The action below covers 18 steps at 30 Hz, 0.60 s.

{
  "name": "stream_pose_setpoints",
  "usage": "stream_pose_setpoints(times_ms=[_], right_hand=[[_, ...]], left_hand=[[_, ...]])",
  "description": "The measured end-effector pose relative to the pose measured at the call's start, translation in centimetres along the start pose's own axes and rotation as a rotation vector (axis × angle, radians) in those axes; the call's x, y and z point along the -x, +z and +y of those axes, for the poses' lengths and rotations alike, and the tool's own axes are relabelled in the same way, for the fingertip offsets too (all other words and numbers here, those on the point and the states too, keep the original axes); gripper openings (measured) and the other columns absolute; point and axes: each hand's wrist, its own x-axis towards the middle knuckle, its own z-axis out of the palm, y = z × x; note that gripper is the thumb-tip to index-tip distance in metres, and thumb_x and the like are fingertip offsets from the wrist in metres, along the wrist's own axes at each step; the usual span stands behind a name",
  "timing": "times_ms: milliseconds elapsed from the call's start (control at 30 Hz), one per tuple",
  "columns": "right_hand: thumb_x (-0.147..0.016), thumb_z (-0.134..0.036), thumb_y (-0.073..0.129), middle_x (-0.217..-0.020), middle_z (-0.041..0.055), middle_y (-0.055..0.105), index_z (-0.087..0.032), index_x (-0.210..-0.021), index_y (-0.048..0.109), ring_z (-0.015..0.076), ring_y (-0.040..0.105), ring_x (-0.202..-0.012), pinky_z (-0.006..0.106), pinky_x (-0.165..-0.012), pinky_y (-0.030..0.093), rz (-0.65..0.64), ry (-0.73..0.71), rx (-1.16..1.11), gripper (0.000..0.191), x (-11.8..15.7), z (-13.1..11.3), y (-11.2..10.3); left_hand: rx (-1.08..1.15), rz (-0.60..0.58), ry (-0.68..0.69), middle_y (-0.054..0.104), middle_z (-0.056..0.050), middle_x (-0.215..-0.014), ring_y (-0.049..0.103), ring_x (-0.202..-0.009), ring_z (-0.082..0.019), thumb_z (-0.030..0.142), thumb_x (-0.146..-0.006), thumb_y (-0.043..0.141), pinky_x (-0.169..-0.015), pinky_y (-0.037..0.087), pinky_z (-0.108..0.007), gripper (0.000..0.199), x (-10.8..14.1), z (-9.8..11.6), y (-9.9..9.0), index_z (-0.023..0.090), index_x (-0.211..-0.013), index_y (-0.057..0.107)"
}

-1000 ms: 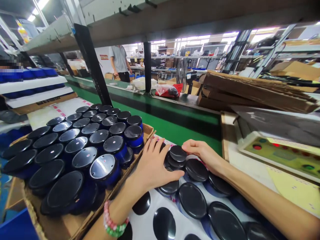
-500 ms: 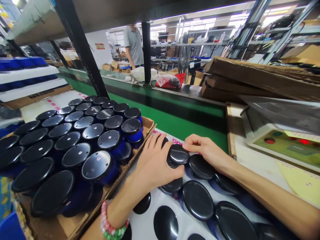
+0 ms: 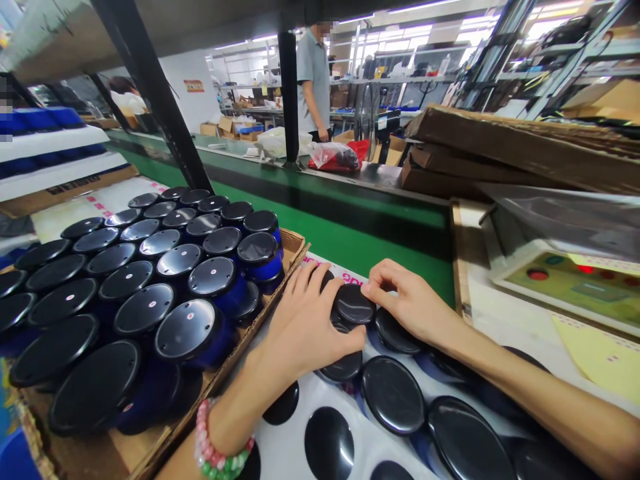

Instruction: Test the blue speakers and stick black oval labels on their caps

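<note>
My left hand arches over a group of round pieces with glossy black tops, its forefinger and thumb curved around the near-left side of one black-topped round piece. The underside of this piece is hidden. My right hand is closed in a pinch at the right edge of the same top; whatever the fingertips hold is too small to make out. Beside and below the hands stand more black-topped pieces with blue sides. A white sheet with black round spots lies under my left wrist.
At the left, a cardboard tray holds many blue pieces with black discs. A green conveyor belt runs behind. On the right are a machine with a red light and stacked cardboard. A person stands beyond the belt.
My view has shifted slightly. Both hands stay around the same black-topped piece, with the right fingers still pinched at its edge. The standing person has moved right, past the black post.
</note>
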Motion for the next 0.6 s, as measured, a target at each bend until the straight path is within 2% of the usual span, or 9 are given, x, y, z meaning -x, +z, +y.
stream_pose_setpoints(times_ms=[133, 200, 300, 400, 500, 567, 600], right_hand=[[-0.082, -0.03, 0.049, -0.071, 0.0001, 0.048, -0.022, -0.064, 0.041, 0.015, 0.049, -0.065, 0.029, -0.063, 0.039, 0.033, -0.074, 0.1, 0.021, 0.4, -0.4, -0.1], [-0.084, -0.024, 0.046, -0.074, 0.0008, 0.048, -0.022, -0.067, 0.041, 0.0146, 0.048, -0.065, 0.028, -0.063, 0.039, 0.044, -0.176, 0.216, 0.019, 0.8, -0.6, 0.0], [-0.089, -0.017, 0.04, -0.081, 0.0055, 0.053, -0.018, -0.075, 0.05, 0.0168, 0.05, -0.07, 0.03, -0.066, 0.039, 0.012, -0.355, 0.543, 0.018, 1.1, -1.0, 0.3], [-0.09, -0.016, 0.039, -0.082, 0.0095, 0.058, -0.015, -0.079, 0.059, 0.0211, 0.055, -0.075, 0.033, -0.067, 0.038, -0.109, -0.375, 0.869, 0.023, 0.4, -1.9, -0.2], [-0.088, -0.019, 0.046, -0.076, 0.0102, 0.061, -0.014, -0.072, 0.063, 0.0216, 0.058, -0.069, 0.032, -0.059, 0.035, -0.176, -0.289, 0.988, 0.024, -0.3, -3.4, -3.2], [-0.087, -0.023, 0.049, -0.077, 0.0098, 0.062, -0.016, -0.071, 0.064, 0.02, 0.058, -0.064, 0.03, -0.055, 0.034, -0.146, -0.233, 0.993, 0.024, 1.1, -4.8, -6.5], [-0.087, -0.027, 0.05, -0.078, 0.0087, 0.063, -0.017, -0.073, 0.065, 0.0191, 0.058, -0.063, 0.03, -0.054, 0.034, -0.141, -0.203, 0.946, 0.023, 2.8, -5.4, -8.1]], left_hand=[[-0.021, -0.01, -0.003, 0.05, -0.012, -0.128, 0.039, -0.124, -0.032, 0.043, -0.067, 0.063, -0.108, 0.03, -0.048, 0.052, 0.0, 0.1, -0.1, 0.017, -0.112, 0.056], [-0.03, -0.014, 0.024, 0.049, -0.011, -0.132, 0.037, -0.127, -0.032, 0.042, -0.07, 0.062, -0.11, 0.026, -0.047, 0.055, 0.0, 0.1, -0.1, 0.016, -0.117, 0.054], [-0.038, -0.081, 0.175, 0.043, -0.008, -0.142, 0.03, -0.134, -0.028, 0.043, -0.082, 0.053, -0.113, 0.02, -0.047, 0.058, 0.1, 0.0, -0.3, 0.016, -0.132, 0.043], [-0.076, -0.181, 0.256, 0.037, -0.009, -0.145, 0.028, -0.136, -0.025, 0.046, -0.091, 0.038, -0.114, 0.017, -0.046, 0.056, 0.2, 0.0, -0.3, 0.014, -0.137, 0.037], [-0.125, -0.229, 0.246, 0.037, -0.01, -0.145, 0.028, -0.137, -0.027, 0.048, -0.092, 0.036, -0.113, 0.018, -0.049, 0.056, 0.3, -0.2, -0.3, 0.016, -0.138, 0.037], [-0.143, -0.245, 0.268, 0.038, -0.008, -0.145, 0.029, -0.136, -0.028, 0.046, -0.093, 0.037, -0.111, 0.019, -0.053, 0.051, 0.2, -0.4, -0.4, 0.023, -0.138, 0.038], [-0.151, -0.253, 0.284, 0.039, -0.008, -0.145, 0.029, -0.136, -0.028, 0.045, -0.093, 0.037, -0.11, 0.019, -0.054, 0.047, 0.0, -0.5, -0.4, 0.028, -0.137, 0.039]])
